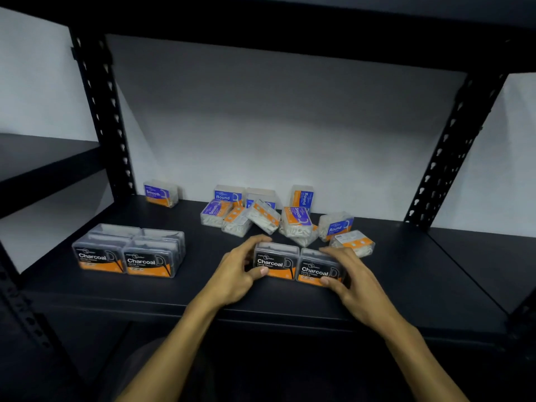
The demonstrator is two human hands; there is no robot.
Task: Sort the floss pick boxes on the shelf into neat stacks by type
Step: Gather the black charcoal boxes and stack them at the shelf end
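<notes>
Two black Charcoal floss pick boxes stand side by side at the front middle of the dark shelf (pixel 203 288). My left hand (pixel 240 268) grips the left Charcoal box (pixel 275 261) and my right hand (pixel 348 274) grips the right Charcoal box (pixel 316 271). To the left, a neat group of Charcoal boxes (pixel 130 252) stands in rows. Behind my hands lies a jumbled pile of clear Smooth and Round boxes (pixel 261 216) with blue and orange labels. One Smooth box (pixel 161 193) stands alone at the back left.
Black perforated uprights rise at the back left (pixel 101 111) and back right (pixel 452 158). Overhead runs another shelf board (pixel 290 30). A grey wall closes the back. A lower side shelf (pixel 43 158) lies to the left.
</notes>
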